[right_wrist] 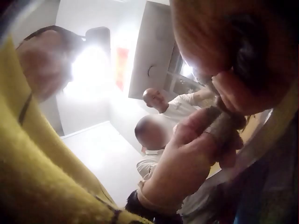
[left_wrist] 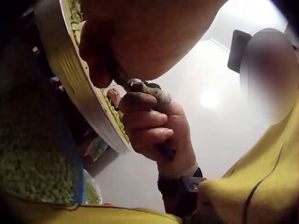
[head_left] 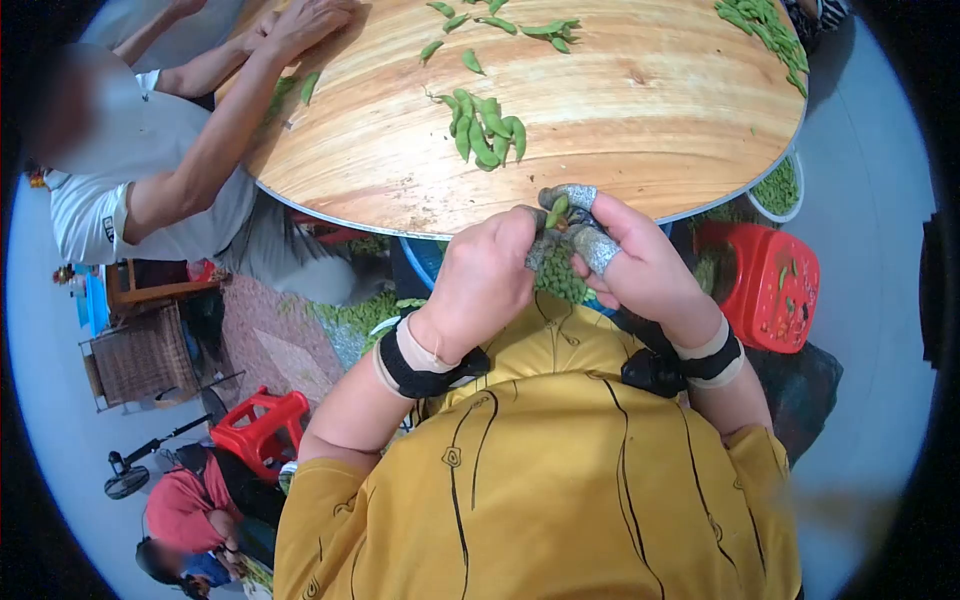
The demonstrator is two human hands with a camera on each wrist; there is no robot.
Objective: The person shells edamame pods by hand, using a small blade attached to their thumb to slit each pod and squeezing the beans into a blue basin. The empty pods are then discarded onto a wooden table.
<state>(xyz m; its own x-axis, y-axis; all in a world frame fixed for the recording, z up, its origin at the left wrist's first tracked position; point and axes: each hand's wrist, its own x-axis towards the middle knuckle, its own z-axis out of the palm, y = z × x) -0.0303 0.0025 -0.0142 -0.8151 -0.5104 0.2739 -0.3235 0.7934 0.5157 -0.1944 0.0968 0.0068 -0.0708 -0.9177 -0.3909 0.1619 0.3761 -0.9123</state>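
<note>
Yellow fabric with thin dark lines, the person's shirt [head_left: 560, 470], fills the near part of the head view. Just beyond it both hands meet at the near edge of the table. A green bean pod [head_left: 557, 211] stands between them, small, smooth and bright green, its tip poking up above the fingers. Left hand [head_left: 485, 275] curls its fingers round the pod's lower part, while right hand [head_left: 640, 265] pinches it from the right with thumb and forefinger (both wrapped in grimy grey tape). Each wrist wears a black strap.

Under the hands sits a blue basin [head_left: 432, 258] holding shelled green beans [head_left: 560, 280]. Beyond them lies a round wooden table [head_left: 640, 110], pale and grained, with a metal rim. A small heap of pods [head_left: 485, 130] rests near its middle, a few loose ones lie farther off, and another heap [head_left: 765, 30] sits at the far right.

At the left another person [head_left: 130, 170] in a white shirt works at the table. Two red plastic stools stand on the grey floor, one at the right [head_left: 770, 285] and one at the near left [head_left: 262, 425].
</note>
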